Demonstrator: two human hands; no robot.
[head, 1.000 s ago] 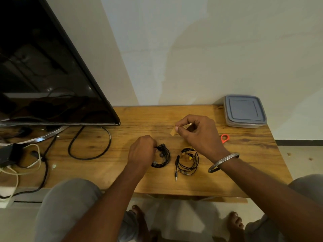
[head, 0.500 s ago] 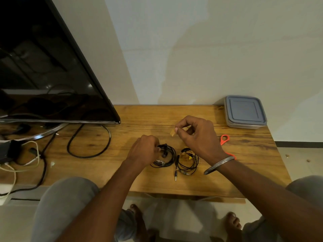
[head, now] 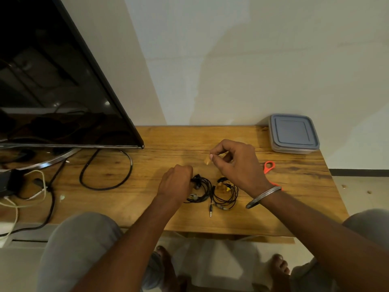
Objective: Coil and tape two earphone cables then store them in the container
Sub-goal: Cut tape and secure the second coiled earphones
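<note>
Wooden table (head: 294,197), left hand (head: 175,182) gripping coiled earphones (head: 202,190), right hand (head: 237,165) pinching tape (head: 207,160)

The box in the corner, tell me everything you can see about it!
The box is flat and square with rounded corners. Its grey-blue lid, with a raised square frame, is on; the walls below look like clear plastic. It sits on the table's far right corner, close to the wall. Nothing else touches it. Its inside is hidden.
</note>
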